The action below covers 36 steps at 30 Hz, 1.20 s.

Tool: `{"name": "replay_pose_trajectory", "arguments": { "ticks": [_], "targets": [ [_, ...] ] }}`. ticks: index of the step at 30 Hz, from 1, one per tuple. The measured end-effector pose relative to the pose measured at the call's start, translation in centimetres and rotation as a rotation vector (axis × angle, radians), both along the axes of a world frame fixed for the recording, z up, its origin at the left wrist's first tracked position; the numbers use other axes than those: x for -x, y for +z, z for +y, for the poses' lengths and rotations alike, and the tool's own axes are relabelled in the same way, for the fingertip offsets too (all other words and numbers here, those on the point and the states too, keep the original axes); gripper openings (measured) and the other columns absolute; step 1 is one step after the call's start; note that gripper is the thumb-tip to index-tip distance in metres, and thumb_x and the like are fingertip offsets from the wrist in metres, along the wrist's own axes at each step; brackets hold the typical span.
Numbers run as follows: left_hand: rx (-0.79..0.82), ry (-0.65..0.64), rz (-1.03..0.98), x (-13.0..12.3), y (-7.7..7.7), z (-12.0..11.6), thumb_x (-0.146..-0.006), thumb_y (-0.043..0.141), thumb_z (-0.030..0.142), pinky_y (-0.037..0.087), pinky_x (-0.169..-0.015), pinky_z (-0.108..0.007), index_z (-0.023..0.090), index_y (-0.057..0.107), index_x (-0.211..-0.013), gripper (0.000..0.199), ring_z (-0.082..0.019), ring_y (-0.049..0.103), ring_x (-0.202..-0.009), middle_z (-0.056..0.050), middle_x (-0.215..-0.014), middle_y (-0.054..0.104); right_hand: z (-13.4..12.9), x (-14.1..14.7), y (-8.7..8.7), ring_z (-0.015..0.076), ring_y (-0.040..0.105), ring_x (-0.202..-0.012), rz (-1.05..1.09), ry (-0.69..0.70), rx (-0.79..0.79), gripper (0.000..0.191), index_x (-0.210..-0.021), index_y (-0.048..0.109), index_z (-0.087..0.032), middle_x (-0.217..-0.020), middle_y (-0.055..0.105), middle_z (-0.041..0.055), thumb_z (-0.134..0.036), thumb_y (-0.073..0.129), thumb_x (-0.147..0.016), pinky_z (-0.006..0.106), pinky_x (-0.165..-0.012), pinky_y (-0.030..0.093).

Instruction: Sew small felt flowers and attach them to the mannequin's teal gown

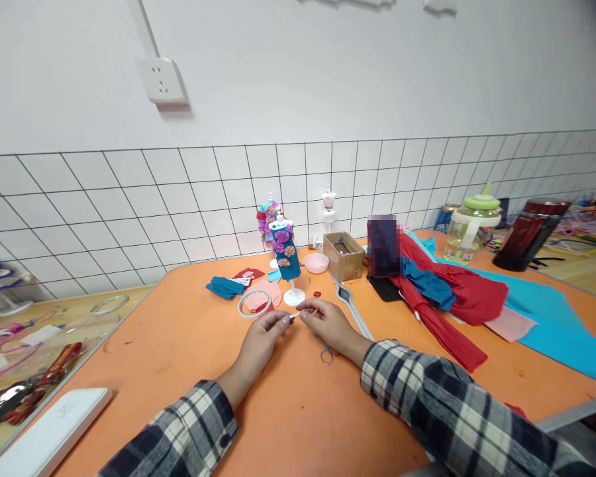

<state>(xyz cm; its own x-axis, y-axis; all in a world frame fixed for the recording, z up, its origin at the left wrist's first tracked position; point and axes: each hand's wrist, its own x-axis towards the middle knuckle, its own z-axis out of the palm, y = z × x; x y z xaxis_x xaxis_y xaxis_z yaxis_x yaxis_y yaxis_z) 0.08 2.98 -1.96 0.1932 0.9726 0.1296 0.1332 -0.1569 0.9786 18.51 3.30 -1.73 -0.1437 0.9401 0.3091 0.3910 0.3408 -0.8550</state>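
My left hand (264, 336) is closed in a pinch on a small whitish strip (293, 316), too small to name surely. At the strip's other end, my right hand (332, 324) also has thumb and finger pinched together. Scissors (326, 356) lie under my right hand, with one handle loop showing. Just beyond my fingers stands a small dress form (287, 255) on a white base, wrapped in teal cloth with purple and peach flowers. A roll of tape (255, 304) lies to its left on pink cloth (269, 291).
Behind stand another decorated dress form (265, 225), a bare white one (328, 205), a pink bowl (316, 263) and a cardboard box (344, 260). Red cloth (442, 331), a phone (383, 246), a drink bottle (469, 228) and a dark tumbler (529, 237) are right. A white power bank (54, 430) lies front left.
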Motion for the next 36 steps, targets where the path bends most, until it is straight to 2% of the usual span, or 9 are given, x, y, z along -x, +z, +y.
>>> {"name": "replay_pose_trajectory", "arguments": {
  "ticks": [9, 12, 15, 20, 24, 27, 31, 34, 36],
  "targets": [
    [-0.047, -0.015, 0.076, -0.1, 0.2, -0.2, -0.076, 0.065, 0.038, 0.044, -0.071, -0.027, 0.016, 0.068, -0.082, 0.023, -0.016, 0.056, -0.072, -0.003, -0.079, 0.066, -0.4, -1.2, 0.4, 0.0169, 0.062, -0.076, 0.155, 0.103, 0.148, 0.022, -0.08, 0.07, -0.015, -0.078, 0.07, 0.0053, -0.034, 0.059, -0.078, 0.028, -0.071, 0.047],
    [-0.033, -0.01, 0.074, 0.0, 0.5, -0.4, -0.076, 0.065, 0.037, 0.044, -0.072, -0.027, 0.016, 0.068, -0.083, 0.022, -0.016, 0.056, -0.073, -0.003, -0.08, 0.066, -0.4, -1.3, 0.3, 0.017, 0.062, -0.076, 0.201, 0.135, 0.177, 0.029, -0.084, 0.071, -0.014, -0.079, 0.07, 0.0055, -0.04, 0.058, -0.08, 0.028, -0.071, 0.047],
    [-0.023, -0.02, 0.085, 0.0, 0.6, -0.5, -0.076, 0.065, 0.038, 0.044, -0.072, -0.027, 0.016, 0.068, -0.082, 0.022, -0.017, 0.057, -0.075, -0.003, -0.079, 0.066, -0.5, -0.7, 0.3, 0.0152, 0.061, -0.073, 0.2, 0.119, 0.222, 0.025, -0.086, 0.071, -0.015, -0.081, 0.07, 0.0041, -0.036, 0.065, -0.075, 0.026, -0.066, 0.046],
    [-0.016, -0.037, 0.107, -0.2, 0.7, -0.3, -0.075, 0.067, 0.038, 0.044, -0.074, -0.029, 0.016, 0.068, -0.081, 0.022, -0.02, 0.059, -0.08, -0.005, -0.083, 0.068, -1.3, 0.1, 1.1, 0.0076, 0.045, -0.049, 0.229, 0.094, 0.337, 0.009, -0.075, 0.064, -0.016, -0.06, 0.057, -0.0032, -0.025, 0.061, -0.074, 0.02, -0.048, 0.034],
    [-0.025, -0.043, 0.072, 0.1, 0.6, -0.2, -0.072, 0.07, 0.036, 0.045, -0.074, -0.028, 0.017, 0.068, -0.087, 0.024, -0.02, 0.06, -0.083, -0.006, -0.087, 0.068, -1.2, -0.3, 1.1, 0.0066, 0.036, -0.044, 0.296, 0.093, 0.363, 0.014, -0.075, 0.059, -0.017, -0.052, 0.045, -0.0069, -0.03, 0.056, -0.079, 0.019, -0.043, 0.028],
    [-0.082, 0.011, 0.054, 0.2, 0.6, -0.2, -0.074, 0.069, 0.037, 0.045, -0.069, -0.027, 0.017, 0.067, -0.089, 0.025, -0.018, 0.058, -0.077, -0.005, -0.085, 0.066, -0.4, -0.9, 0.8, 0.0085, 0.043, -0.049, 0.264, -0.015, 0.268, 0.017, -0.077, 0.06, -0.016, -0.058, 0.051, -0.0042, -0.032, 0.054, -0.082, 0.021, -0.048, 0.033],
    [-0.151, 0.026, 0.279, -0.4, 0.6, -0.8, -0.077, 0.064, 0.038, 0.041, -0.061, -0.026, 0.017, 0.07, -0.075, 0.021, -0.016, 0.055, -0.065, -0.004, -0.073, 0.067, -0.4, -1.4, 0.6, 0.0143, 0.055, -0.068, -0.097, -0.193, -0.056, 0.007, -0.076, 0.065, -0.018, -0.073, 0.063, 0.0006, -0.021, 0.06, -0.079, 0.027, -0.063, 0.04],
    [-0.196, -0.018, 0.408, -1.0, 0.6, -1.5, -0.081, 0.061, 0.036, 0.041, -0.063, -0.027, 0.02, 0.076, -0.082, 0.022, -0.018, 0.058, -0.066, -0.004, -0.076, 0.072, -1.5, -1.0, 0.8, 0.0181, 0.056, -0.083, -0.319, -0.182, -0.317, 0.005, -0.077, 0.068, -0.021, -0.081, 0.062, 0.0027, -0.02, 0.064, -0.079, 0.03, -0.073, 0.042],
    [-0.251, -0.022, 0.432, -1.1, 0.5, -1.9, -0.083, 0.058, 0.035, 0.042, -0.065, -0.027, 0.023, 0.077, -0.087, 0.023, -0.018, 0.06, -0.068, -0.004, -0.079, 0.074, -2.3, -0.5, 0.9, 0.0189, 0.055, -0.085, -0.395, -0.156, -0.408, 0.003, -0.078, 0.068, -0.022, -0.083, 0.06, 0.0035, -0.022, 0.065, -0.08, 0.031, -0.072, 0.042]
  ]
}}
